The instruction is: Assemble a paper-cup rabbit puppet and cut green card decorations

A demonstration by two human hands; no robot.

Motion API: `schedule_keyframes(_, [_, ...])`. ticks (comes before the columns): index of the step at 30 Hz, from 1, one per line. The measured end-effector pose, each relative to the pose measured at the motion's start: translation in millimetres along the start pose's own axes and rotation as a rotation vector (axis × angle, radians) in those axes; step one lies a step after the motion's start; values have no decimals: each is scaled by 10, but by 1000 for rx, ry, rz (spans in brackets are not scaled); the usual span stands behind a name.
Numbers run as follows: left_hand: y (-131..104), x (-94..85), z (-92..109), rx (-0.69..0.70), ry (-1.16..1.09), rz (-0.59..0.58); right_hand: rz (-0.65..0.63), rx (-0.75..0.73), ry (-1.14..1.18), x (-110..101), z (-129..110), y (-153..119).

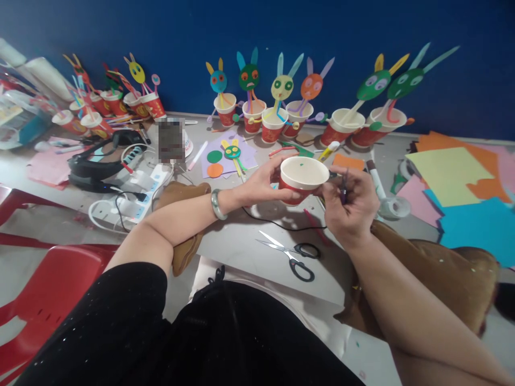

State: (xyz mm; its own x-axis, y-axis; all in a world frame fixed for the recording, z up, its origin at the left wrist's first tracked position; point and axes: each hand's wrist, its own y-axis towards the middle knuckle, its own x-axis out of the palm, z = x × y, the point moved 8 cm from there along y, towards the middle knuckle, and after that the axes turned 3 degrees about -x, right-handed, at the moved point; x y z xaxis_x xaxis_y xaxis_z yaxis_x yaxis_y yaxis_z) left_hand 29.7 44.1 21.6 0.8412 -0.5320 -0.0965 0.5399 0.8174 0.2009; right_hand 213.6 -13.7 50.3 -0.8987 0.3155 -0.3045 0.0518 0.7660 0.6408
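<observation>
My left hand [265, 185] is wrapped round the left side of a red paper cup [304, 172] with a white inside, its opening tilted up towards me. At the cup's right side, my right hand [351, 203] has its fingers closed on a small dark tool [344, 187], which is too blurred to name surely. Black-handled scissors [290, 254] lie partly open on the table below the cup. Behind the left hand, a green paper rabbit face [232, 152] with yellow ears rests on purple paper [245, 150], beside a green circle and an orange circle.
Cups with paper rabbit figures [272, 120] line the blue wall. On the left are a power strip [151, 193], cables and a black headset [96, 166]. Coloured paper [478, 220] and a tape roll [396, 208] lie right. A red chair [60, 289] stands lower left.
</observation>
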Motion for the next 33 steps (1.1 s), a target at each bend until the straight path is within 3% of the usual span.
schedule_keyframes(7, [-3,-49,-31,45,57,39,78,151,144,-23,128,104])
schedule_keyframes(14, [71,-74,-211,158,98,64,-171,306,250,171,150,86])
schedule_keyframes(26, [42,-40,-205,238,178,2,-96,259,279,133,208,53])
schedule_keyframes(33, [6,-60,-74,172,177,46,-68,214,203,93,256,35])
